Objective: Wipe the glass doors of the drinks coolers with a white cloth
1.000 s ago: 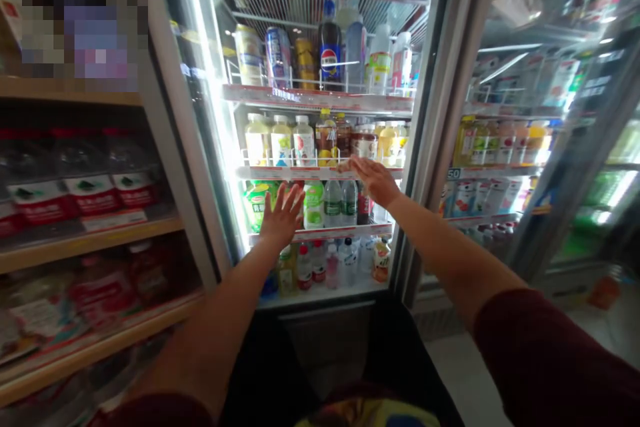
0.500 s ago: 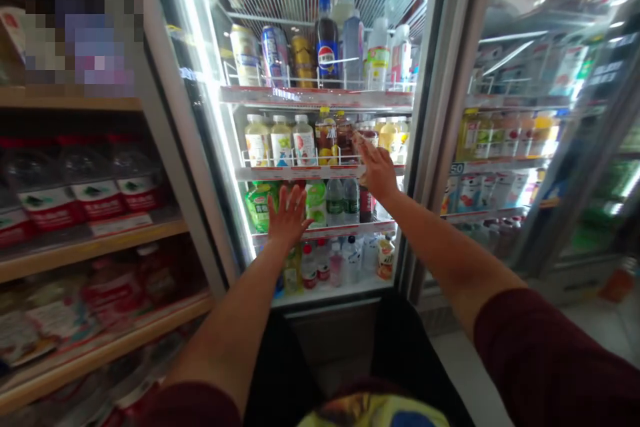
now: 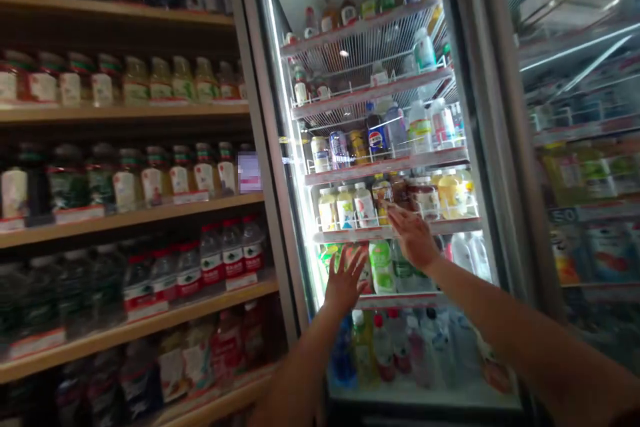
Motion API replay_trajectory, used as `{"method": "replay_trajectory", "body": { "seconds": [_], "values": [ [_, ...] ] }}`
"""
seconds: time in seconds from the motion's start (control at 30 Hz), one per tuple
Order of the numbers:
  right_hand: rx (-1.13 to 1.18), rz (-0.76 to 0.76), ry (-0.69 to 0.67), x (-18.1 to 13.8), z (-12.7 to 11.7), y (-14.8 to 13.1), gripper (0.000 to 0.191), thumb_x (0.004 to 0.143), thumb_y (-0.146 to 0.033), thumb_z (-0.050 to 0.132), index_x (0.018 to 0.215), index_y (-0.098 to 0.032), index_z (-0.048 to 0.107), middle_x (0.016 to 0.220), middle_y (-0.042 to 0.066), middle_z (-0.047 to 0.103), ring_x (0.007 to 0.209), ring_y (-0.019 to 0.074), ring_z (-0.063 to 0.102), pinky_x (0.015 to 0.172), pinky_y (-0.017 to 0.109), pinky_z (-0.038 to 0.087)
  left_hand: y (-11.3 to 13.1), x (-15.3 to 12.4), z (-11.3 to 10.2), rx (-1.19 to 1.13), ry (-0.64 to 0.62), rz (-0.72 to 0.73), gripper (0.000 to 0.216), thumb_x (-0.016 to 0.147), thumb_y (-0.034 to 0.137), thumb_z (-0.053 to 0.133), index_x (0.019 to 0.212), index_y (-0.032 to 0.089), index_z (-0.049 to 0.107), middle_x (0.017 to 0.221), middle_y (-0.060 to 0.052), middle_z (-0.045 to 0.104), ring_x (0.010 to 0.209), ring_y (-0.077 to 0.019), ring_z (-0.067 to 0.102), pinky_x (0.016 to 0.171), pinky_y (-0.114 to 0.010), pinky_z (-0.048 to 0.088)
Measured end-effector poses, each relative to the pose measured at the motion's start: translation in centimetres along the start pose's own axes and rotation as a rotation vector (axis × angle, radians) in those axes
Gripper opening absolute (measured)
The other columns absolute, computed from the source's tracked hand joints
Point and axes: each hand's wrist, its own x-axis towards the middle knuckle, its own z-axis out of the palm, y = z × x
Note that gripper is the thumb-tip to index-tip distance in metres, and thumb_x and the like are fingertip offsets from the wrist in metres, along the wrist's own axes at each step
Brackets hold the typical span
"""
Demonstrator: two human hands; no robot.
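Observation:
My left hand point(image 3: 345, 282) is raised with its fingers spread and holds nothing. It hovers before the lower shelf of a lit drinks fridge point(image 3: 387, 235), nearest a green drink pack point(image 3: 381, 267). My right hand point(image 3: 413, 235) is up higher, fingers stretched out, with nothing held. Its fingertips overlap a dark bottle with a yellow label point(image 3: 382, 188); whether they touch it I cannot tell. Left of that bottle stand several white-capped bottles point(image 3: 345, 207). A wide-bodied jar-like bottle point(image 3: 424, 197) is right of the fingers.
Wooden shelves point(image 3: 220, 203) with rows of bottles fill the left side. Red-labelled water bottles point(image 3: 233, 253) stand there at mid height. The fridge's metal frame point(image 3: 263, 147) divides the two. Another fridge with drinks point(image 3: 575, 180) is at the right, blurred. A cola bottle point(image 3: 376, 132) stands higher up.
My view has swung left and upward, so more wooden shelving and the fridge's upper shelves show. Both hands remain spread before the fridge; the right has come lower relative to the bottles.

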Motion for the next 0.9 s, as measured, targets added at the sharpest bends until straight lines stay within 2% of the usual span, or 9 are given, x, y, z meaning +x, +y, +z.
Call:
{"method": "replay_trajectory", "body": {
  "seconds": [0.1,0.17,0.37,0.47,0.6,0.67,0.8,0.83,0.9],
  "values": [
    [0.034,-0.294,-0.153,-0.3,0.0,-1.8,0.07,0.083,-0.003,0.046,0.148,-0.028,0.046,0.154,-0.001,0.046,0.135,0.026,0.05,0.103,0.043,0.049,1.0,-0.4,1.2,0.021,-0.006,-0.037,0.077,0.091,0.056,0.053,0.157,0.033,0.02,0.162,-0.003,0.02,0.15,-0.0376,0.017,0.115,-0.068,0.03],
    [0.033,-0.34,-0.199,0.6,-1.0,-0.9,0.082,0.076,0.002,0.046,0.152,-0.027,0.039,0.157,-0.002,0.041,0.133,0.0238,0.051,0.102,0.041,0.049,1.6,-0.6,1.8,0.024,0.003,-0.06,0.079,0.09,0.055,0.056,0.157,0.032,0.022,0.162,-0.005,0.021,0.149,-0.0397,0.018,0.114,-0.071,0.03],
    [-0.029,0.043,-0.05,2.2,-2.8,3.7,0.092,0.073,-0.009,0.059,0.158,-0.023,0.027,0.158,0.006,0.04,0.13,0.0341,0.051,0.101,0.051,0.049,1.2,1.1,0.2,-0.039,0.137,-0.173,0.067,0.096,0.048,0.046,0.156,0.031,0.023,0.159,-0.008,0.03,0.148,-0.032,0.029,0.118,-0.059,0.032],
    [-0.017,-0.121,-0.137,-0.4,-2.0,3.2,0.093,0.072,-0.007,0.06,0.157,-0.024,0.027,0.157,0.005,0.043,0.131,0.0308,0.051,0.103,0.047,0.048,1.0,3.4,-1.0,-0.057,0.2,-0.233,0.065,0.098,0.049,0.041,0.157,0.029,0.022,0.162,-0.008,0.023,0.151,-0.0317,0.02,0.121,-0.06,0.026],
    [0.009,-0.369,-0.27,-1.1,-2.1,3.8,0.092,0.07,-0.004,0.064,0.154,-0.025,0.035,0.154,0.003,0.048,0.131,0.0274,0.052,0.105,0.043,0.048,1.0,5.6,-0.9,-0.079,0.141,-0.234,0.067,0.099,0.051,0.04,0.158,0.027,0.019,0.163,-0.007,0.017,0.152,-0.0334,0.006,0.12,-0.068,0.015],
    [0.009,-0.25,-0.214,0.4,-2.7,5.0,0.09,0.071,-0.007,0.065,0.154,-0.026,0.036,0.154,0.004,0.048,0.13,0.0288,0.052,0.104,0.045,0.047,1.1,5.9,-0.5,-0.093,0.108,-0.244,0.067,0.099,0.05,0.041,0.157,0.027,0.02,0.163,-0.007,0.014,0.152,-0.0332,0.003,0.12,-0.069,0.011],
    [0.026,0.201,0.021,1.8,-2.5,5.4,0.086,0.08,-0.018,0.064,0.157,-0.021,0.027,0.159,0.01,0.039,0.132,0.032,0.049,0.108,0.051,0.042,1.6,5.9,-0.4,-0.146,0.091,-0.254,0.067,0.099,0.047,0.042,0.158,0.025,0.019,0.163,-0.008,0.011,0.152,-0.0324,-0.001,0.121,-0.068,0.003],
    [0.029,0.23,0.018,1.2,-2.1,4.9,0.085,0.082,-0.018,0.062,0.158,-0.019,0.025,0.159,0.011,0.037,0.133,0.0319,0.048,0.109,0.051,0.041,1.7,5.9,-0.5,-0.161,0.095,-0.251,0.067,0.099,0.047,0.041,0.158,0.024,0.018,0.164,-0.008,0.011,0.152,-0.0322,-0.002,0.121,-0.068,0.001],
    [0.037,0.113,-0.108,-0.6,-1.6,3.5,0.081,0.083,-0.013,0.059,0.157,-0.019,0.027,0.159,0.011,0.039,0.134,0.0303,0.047,0.11,0.049,0.039,1.8,6.0,-0.6,-0.181,0.109,-0.249,0.067,0.1,0.048,0.04,0.158,0.023,0.018,0.164,-0.008,0.01,0.152,-0.0318,-0.005,0.121,-0.066,-0.002]
  ]
}}
